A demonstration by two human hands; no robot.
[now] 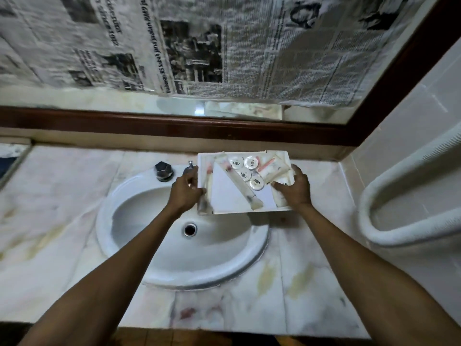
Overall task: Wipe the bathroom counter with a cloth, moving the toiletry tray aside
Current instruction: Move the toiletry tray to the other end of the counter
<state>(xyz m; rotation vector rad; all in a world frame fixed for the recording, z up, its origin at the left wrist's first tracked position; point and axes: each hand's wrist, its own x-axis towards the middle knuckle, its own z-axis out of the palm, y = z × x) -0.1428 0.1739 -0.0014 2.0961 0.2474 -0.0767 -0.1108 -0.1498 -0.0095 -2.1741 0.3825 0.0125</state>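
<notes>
A white toiletry tray [229, 196] is held over the back right part of the sink, casting a shadow on the basin below it. It carries several round soap packets, wrapped toothbrushes and sachets. My left hand [185, 189] grips the tray's left edge. My right hand [295, 189] grips its right edge, fingers curled inside. The marble counter [62, 196] spreads around the sink, stained yellowish in places. No cloth is in view.
An oval white sink [129, 236] with a drain [190, 229] sits mid-counter. A dark tap knob [163, 171] and a faucet stand at its back. A newspaper-covered mirror in a brown frame [174, 123] is behind. A white rolled towel [399, 221] lies at the right wall.
</notes>
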